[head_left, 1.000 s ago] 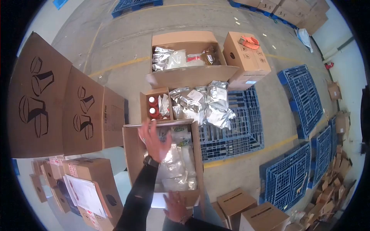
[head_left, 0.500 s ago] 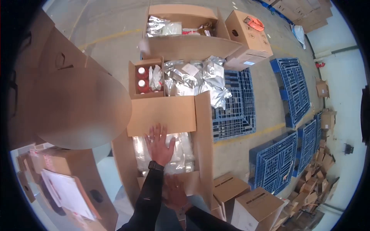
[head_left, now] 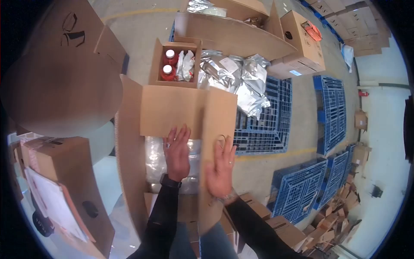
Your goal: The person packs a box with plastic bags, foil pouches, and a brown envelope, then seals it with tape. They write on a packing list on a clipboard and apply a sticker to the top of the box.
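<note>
A cardboard box stands in front of me with its flaps up. Clear plastic-wrapped packs fill its inside. My left hand, a watch on its wrist, is over the packs, fingers stretched out against the lower edge of the far flap. On the outer face of the right flap, which leans inward, my right hand lies flat with fingers extended. Part of the packs is hidden beneath that flap and my left hand.
Beyond the box stand a small carton with red bottles and silver foil bags on a blue pallet. A taller box carries an orange strap. More pallets lie right; a box with papers stands left.
My right hand has moved from the near flap to the right flap, which now tilts inward over the packs. My left hand stays at the far flap. The whole view has shifted slightly.
</note>
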`<state>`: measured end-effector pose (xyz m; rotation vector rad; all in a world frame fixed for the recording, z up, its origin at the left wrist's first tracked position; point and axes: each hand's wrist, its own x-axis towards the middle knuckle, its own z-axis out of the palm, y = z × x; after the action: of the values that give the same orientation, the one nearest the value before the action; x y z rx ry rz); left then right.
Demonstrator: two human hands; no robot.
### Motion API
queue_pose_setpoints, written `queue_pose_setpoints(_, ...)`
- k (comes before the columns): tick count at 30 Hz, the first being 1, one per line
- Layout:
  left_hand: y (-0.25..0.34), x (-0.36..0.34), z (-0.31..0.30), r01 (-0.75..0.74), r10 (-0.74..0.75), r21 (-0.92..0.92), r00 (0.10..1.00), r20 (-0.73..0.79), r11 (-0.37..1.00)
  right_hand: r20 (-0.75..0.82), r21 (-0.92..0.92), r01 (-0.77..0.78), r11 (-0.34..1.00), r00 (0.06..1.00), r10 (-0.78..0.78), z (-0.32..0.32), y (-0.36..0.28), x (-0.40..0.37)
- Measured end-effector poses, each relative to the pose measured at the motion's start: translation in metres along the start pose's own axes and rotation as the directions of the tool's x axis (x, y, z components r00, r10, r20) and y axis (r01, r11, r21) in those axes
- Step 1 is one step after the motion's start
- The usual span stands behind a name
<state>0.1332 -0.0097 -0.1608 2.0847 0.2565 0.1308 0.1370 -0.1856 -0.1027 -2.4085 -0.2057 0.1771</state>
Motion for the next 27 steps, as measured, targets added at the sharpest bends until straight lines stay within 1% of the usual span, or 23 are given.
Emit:
queue_pose_setpoints(1, 0.012, -0.008, -0.018, 0.091, -0.099, -0.179, 0.994, -0.037, 0.980, 0.017, -0.226, -0.079, 0.971, 0.996, 0.085, 0.019, -0.011, 0.000)
queue_pose_setpoints(2, 0.024, -0.016, -0.036, 0.159, -0.198, -0.360, 0.977, -0.074, 0.919, -0.004, -0.439, -0.159, 0.884, 0.985, 0.175, 0.031, -0.017, 0.002)
queue_pose_setpoints(3, 0.086, -0.020, -0.061, -0.008, -0.382, -0.816, 0.881, -0.280, 0.578, -0.038, -0.448, -0.171, 0.878, 0.984, 0.173, 0.040, -0.015, 0.008)
queue_pose_setpoints(4, 0.109, -0.042, -0.081, -0.106, -0.281, -0.666, 0.849, -0.447, 0.738, -0.059, -0.462, -0.179, 0.869, 0.983, 0.172, 0.046, -0.012, 0.011)
queue_pose_setpoints(5, 0.122, -0.066, -0.103, -0.012, -0.230, -0.426, 0.828, -0.511, 0.905, -0.060, -0.480, -0.185, 0.857, 0.982, 0.179, 0.050, -0.010, 0.004)
queue_pose_setpoints(6, 0.128, -0.072, -0.133, 0.036, -0.132, -0.205, 0.869, -0.477, 0.978, -0.057, -0.495, -0.165, 0.853, 0.986, 0.157, 0.053, -0.008, 0.001)
queue_pose_setpoints(7, 0.133, -0.077, -0.163, 0.051, -0.032, 0.032, 0.899, -0.437, 0.998, -0.073, -0.508, -0.165, 0.846, 0.986, 0.148, 0.055, -0.006, 0.003)
queue_pose_setpoints(8, 0.121, -0.073, -0.185, 0.157, -0.152, -0.007, 0.941, -0.302, 0.988, -0.098, -0.521, -0.182, 0.834, 0.983, 0.154, 0.054, -0.007, 0.003)
queue_pose_setpoints(9, 0.107, -0.066, -0.196, 0.265, -0.266, -0.023, 0.953, -0.144, 0.964, -0.087, -0.476, -0.155, 0.866, 0.988, 0.129, 0.051, -0.011, 0.006)
queue_pose_setpoints(11, 0.090, -0.058, -0.181, 0.192, -0.187, 0.196, 0.981, -0.040, 0.962, -0.071, -0.401, -0.136, 0.906, 0.991, 0.118, 0.046, -0.014, 0.009)
queue_pose_setpoints(13, 0.060, -0.045, -0.128, 0.024, -0.076, 0.347, 0.988, 0.137, 0.938, -0.104, -0.354, -0.173, 0.919, 0.984, 0.145, 0.043, -0.002, 0.004)
queue_pose_setpoints(14, 0.043, -0.048, -0.093, -0.077, -0.018, 0.383, 0.971, 0.238, 0.920, -0.103, -0.329, -0.188, 0.925, 0.981, 0.163, 0.040, 0.004, 0.003)
queue_pose_setpoints(15, 0.027, -0.061, -0.066, -0.174, 0.027, 0.409, 0.939, 0.342, 0.896, -0.090, -0.266, -0.217, 0.939, 0.976, 0.200, 0.038, -0.004, 0.000)
queue_pose_setpoints(16, -0.009, -0.056, -0.049, -0.376, 0.111, 0.613, 0.898, 0.425, 0.696, -0.080, -0.175, -0.251, 0.952, 0.967, 0.241, 0.035, -0.011, 0.000)
queue_pose_setpoints(17, -0.017, -0.058, -0.033, -0.325, 0.147, 0.685, 0.940, 0.307, 0.652, -0.077, -0.091, -0.285, 0.954, 0.957, 0.278, 0.034, -0.017, -0.001)
queue_pose_setpoints(18, -0.019, -0.058, -0.024, -0.381, 0.284, 0.756, 0.922, 0.264, 0.532, -0.087, -0.017, -0.311, 0.950, 0.947, 0.309, 0.033, -0.018, 0.001)
queue_pose_setpoints(19, -0.084, -0.058, -0.025, -0.336, 0.277, 0.641, 0.941, 0.195, 0.690, -0.105, 0.030, -0.330, 0.944, 0.938, 0.331, 0.034, -0.018, 0.003)
queue_pose_setpoints(20, -0.025, -0.051, -0.025, -0.497, 0.397, 0.642, 0.865, 0.308, 0.584, -0.159, -0.002, -0.312, 0.950, 0.938, 0.307, 0.034, -0.011, 0.001)
queue_pose_setpoints(21, -0.027, -0.050, -0.026, -0.464, 0.336, 0.647, 0.886, 0.320, 0.605, -0.198, -0.014, -0.292, 0.956, 0.938, 0.284, 0.043, -0.009, 0.004)
queue_pose_setpoints(23, -0.040, -0.044, -0.029, -0.376, 0.218, 0.678, 0.926, 0.309, 0.632, -0.288, 0.024, -0.285, 0.958, 0.916, 0.280, 0.054, -0.006, 0.006)
queue_pose_setpoints(24, -0.038, -0.049, -0.029, -0.411, 0.243, 0.706, 0.911, 0.333, 0.577, -0.336, 0.034, -0.269, 0.962, 0.904, 0.265, 0.051, -0.005, 0.001)
queue_pose_setpoints(26, -0.040, -0.046, -0.029, -0.477, 0.292, 0.759, 0.877, 0.381, 0.443, -0.375, -0.001, -0.292, 0.956, 0.887, 0.271, 0.053, -0.001, -0.002)
queue_pose_setpoints(27, -0.039, -0.044, -0.028, -0.475, 0.266, 0.772, 0.879, 0.396, 0.422, -0.390, -0.015, -0.283, 0.959, 0.885, 0.255, 0.053, -0.003, 0.001)
